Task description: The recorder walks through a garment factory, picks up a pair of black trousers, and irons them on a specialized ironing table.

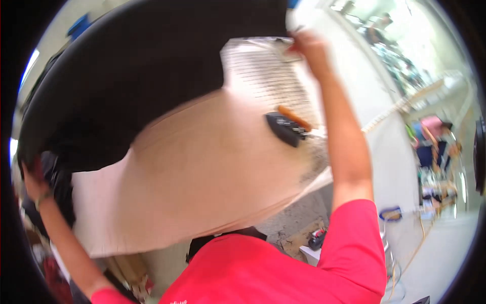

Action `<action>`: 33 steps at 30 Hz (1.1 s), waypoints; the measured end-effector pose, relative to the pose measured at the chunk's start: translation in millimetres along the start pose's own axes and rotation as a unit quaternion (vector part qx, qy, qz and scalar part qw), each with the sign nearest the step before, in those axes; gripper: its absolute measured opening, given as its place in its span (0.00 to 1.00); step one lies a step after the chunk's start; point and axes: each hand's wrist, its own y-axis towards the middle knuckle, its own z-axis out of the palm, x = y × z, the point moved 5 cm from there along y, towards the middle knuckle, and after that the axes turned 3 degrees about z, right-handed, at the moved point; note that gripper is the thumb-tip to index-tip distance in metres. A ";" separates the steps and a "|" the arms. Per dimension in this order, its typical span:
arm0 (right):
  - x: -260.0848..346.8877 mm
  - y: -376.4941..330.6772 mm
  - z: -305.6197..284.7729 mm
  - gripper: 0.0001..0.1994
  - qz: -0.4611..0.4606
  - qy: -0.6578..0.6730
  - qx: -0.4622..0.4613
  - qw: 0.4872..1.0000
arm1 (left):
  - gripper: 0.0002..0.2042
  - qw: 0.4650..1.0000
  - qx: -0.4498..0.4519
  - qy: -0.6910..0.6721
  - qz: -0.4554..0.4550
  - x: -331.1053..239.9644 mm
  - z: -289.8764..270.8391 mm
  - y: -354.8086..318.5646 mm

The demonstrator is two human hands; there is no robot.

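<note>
A large black cloth is spread in the air above a pale padded ironing table. My left hand grips the cloth's left edge at the far left of the view. My right hand is raised at the top right and pinches the cloth's other edge. On the right part of the table sits a dark iron with an orange-brown handle. The iron rests apart from both hands. The picture is blurred by motion.
The table's far end has a white ruled or mesh area. Under the table the floor shows debris and a small dark tool. A person in pink sits at the far right among cluttered goods and cables.
</note>
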 end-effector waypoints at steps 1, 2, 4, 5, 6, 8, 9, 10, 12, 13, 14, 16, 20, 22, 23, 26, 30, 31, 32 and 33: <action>-19.7 -26.7 41.3 0.13 0.155 0.164 0.109 0.968 | 0.25 0.937 -0.116 -0.257 -0.205 33.9 14.2 -22.8; -6.8 -57.0 56.3 0.11 0.348 0.313 0.108 0.877 | 0.24 0.937 -0.101 -0.226 -0.245 44.2 48.1 -50.7; -11.6 -101.5 76.2 0.10 0.420 0.397 0.073 0.813 | 0.22 0.924 -0.144 -0.197 -0.296 77.0 57.2 -90.4; -9.5 -125.3 84.4 0.11 0.437 0.400 0.075 0.802 | 0.21 0.920 -0.139 -0.194 -0.311 85.7 65.1 -113.4; -6.4 -149.0 93.2 0.12 0.459 0.323 0.114 0.820 | 0.21 0.924 -0.122 -0.202 -0.302 112.7 46.6 -134.0; -10.3 -207.0 99.2 0.14 0.450 0.337 0.144 0.814 | 0.23 0.909 -0.124 -0.216 -0.335 113.8 71.4 -196.5; 5.9 -228.7 102.5 0.14 0.461 0.321 0.179 0.808 | 0.25 0.901 -0.133 -0.220 -0.351 135.0 40.7 -228.0; -4.4 -265.1 103.2 0.13 0.462 0.338 0.173 0.802 | 0.25 0.903 -0.141 -0.169 -0.370 118.8 58.3 -254.4; 8.8 -324.8 112.5 0.13 0.494 0.373 0.188 0.763 | 0.26 0.901 -0.163 -0.129 -0.380 134.9 20.7 -311.5; 7.9 -355.5 117.9 0.13 0.514 0.342 0.217 0.756 | 0.26 0.897 -0.179 -0.106 -0.391 150.2 3.4 -336.9; 5.9 -380.1 122.6 0.13 0.533 0.313 0.249 0.746 | 0.27 0.869 -0.174 -0.110 -0.449 166.2 3.5 -358.6; 15.7 -398.4 122.5 0.12 0.574 0.333 0.233 0.711 | 0.30 0.822 -0.173 -0.167 -0.516 187.2 -6.2 -402.8; 20.7 -389.9 105.6 0.12 0.673 0.314 0.250 0.621 | 0.26 0.835 -0.157 -0.141 -0.507 169.5 70.3 -425.7; 20.9 -384.0 106.3 0.14 0.672 0.345 0.204 0.623 | 0.22 0.841 -0.176 -0.022 -0.510 145.9 82.1 -425.8; 20.9 -380.7 108.4 0.15 0.659 0.371 0.181 0.629 | 0.21 0.852 -0.185 -0.024 -0.488 137.2 68.9 -420.6; 18.0 -391.1 97.4 0.16 0.630 0.364 0.177 0.663 | 0.16 0.865 -0.166 -0.004 -0.473 87.5 48.9 -414.0; 33.5 -445.2 76.8 0.14 0.613 0.315 0.230 0.687 | 0.14 0.864 -0.156 0.111 -0.466 64.4 27.3 -439.6; 38.1 -451.2 75.6 0.14 0.613 0.320 0.235 0.683 | 0.13 0.864 -0.154 0.121 -0.465 71.2 25.5 -446.3; 46.9 -452.9 75.4 0.14 0.612 0.332 0.218 0.684 | 0.15 0.860 -0.164 0.130 -0.466 88.4 4.8 -455.8; 57.4 -450.7 78.0 0.14 0.609 0.350 0.201 0.683 | 0.16 0.857 -0.177 0.143 -0.463 108.8 -30.9 -456.1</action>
